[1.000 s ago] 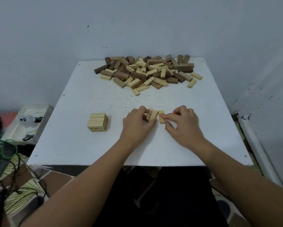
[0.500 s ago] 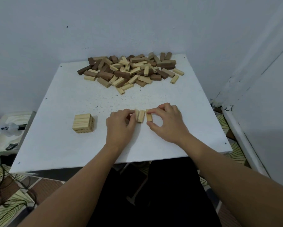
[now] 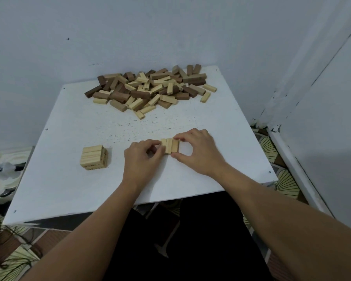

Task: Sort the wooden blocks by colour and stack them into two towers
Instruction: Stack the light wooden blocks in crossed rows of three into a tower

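- Three pale blocks [image 3: 170,145] lie side by side, touching, on the white table [image 3: 69,185], near its front edge and right of centre
- The left hand [image 3: 142,161] sits at the row's left side with fingers curled inward; fingertips press the leftmost block, though its grip is partly hidden behind the knuckles, so it seems to pinch that block
- The right hand [image 3: 199,152] pinches the rightmost block, thumb at the near end and forefinger at the far end
- A small stacked tower of pale blocks [image 3: 94,157] stands well to the left of both hands
- A mixed pile of pale and dark blocks [image 3: 150,89] covers the table's far side by the wall [image 3: 170,33]
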Demonstrator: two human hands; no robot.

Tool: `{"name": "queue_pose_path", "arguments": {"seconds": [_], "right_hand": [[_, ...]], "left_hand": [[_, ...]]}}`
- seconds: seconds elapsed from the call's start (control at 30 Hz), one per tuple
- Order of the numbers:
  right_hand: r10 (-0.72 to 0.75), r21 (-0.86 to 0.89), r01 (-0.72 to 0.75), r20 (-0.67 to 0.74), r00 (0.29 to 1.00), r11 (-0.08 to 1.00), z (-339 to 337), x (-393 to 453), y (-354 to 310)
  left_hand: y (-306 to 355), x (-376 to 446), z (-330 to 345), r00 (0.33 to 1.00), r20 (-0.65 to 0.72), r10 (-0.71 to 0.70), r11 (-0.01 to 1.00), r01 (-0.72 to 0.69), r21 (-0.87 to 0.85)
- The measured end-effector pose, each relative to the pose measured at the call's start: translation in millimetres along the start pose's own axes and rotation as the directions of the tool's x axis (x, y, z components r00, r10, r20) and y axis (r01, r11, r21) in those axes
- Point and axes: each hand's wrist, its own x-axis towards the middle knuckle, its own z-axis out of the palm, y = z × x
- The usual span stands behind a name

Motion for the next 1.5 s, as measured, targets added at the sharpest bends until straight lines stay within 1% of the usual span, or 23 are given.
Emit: {"name": "queue_pose_path", "arguments": {"seconds": [0.1,0.13,0.2,0.27,0.3,0.37,0.43,0.53,0.8,1.07,1.5], "right_hand": [[0.068,-0.034,-0.067,0.046,0.997,0.997,-4,0,-2],[0.083,-0.047,-0.080,0.067,0.994,0.996,-5,0,-2],[0.103,-0.060,-0.097,0.107,0.989,0.994,-7,2,-1],[0.118,-0.052,-0.112,0.138,0.983,0.992,-8,4,1],[0.123,-0.048,-0.117,0.147,0.982,0.992,-8,5,1],[0.129,-0.037,-0.125,0.148,0.981,0.991,-10,7,1],[0.135,-0.016,-0.134,0.148,0.980,0.991,-11,7,1],[0.139,-0.008,-0.139,0.150,0.979,0.990,-11,6,2],[0.132,-0.028,-0.129,0.149,0.980,0.991,-12,7,0],[0.145,-0.017,-0.144,0.169,0.975,0.989,-13,7,-1],[0.139,-0.012,-0.140,0.186,0.973,0.990,-16,8,-5]], "left_hand": [[6,-1,-5,0.995,0.070,-0.073,0.995,0.077,-0.068],[5,1,-9,0.986,0.130,-0.100,0.987,0.114,-0.110],[1,11,-21,0.944,0.307,-0.121,0.971,0.176,-0.161],[-1,27,-34,0.876,0.467,-0.122,0.972,0.200,-0.121],[-1,35,-38,0.846,0.518,-0.131,0.977,0.198,-0.076],[5,50,-43,0.807,0.570,-0.157,0.984,0.176,0.021],[10,60,-43,0.783,0.601,-0.162,0.986,0.147,0.074],[12,63,-39,0.780,0.607,-0.152,0.988,0.118,0.095],[6,59,-32,0.812,0.567,-0.139,0.986,0.167,0.002],[10,60,-31,0.809,0.574,-0.124,0.986,0.163,-0.017],[7,51,-25,0.839,0.532,-0.111,0.985,0.164,-0.053]]}}
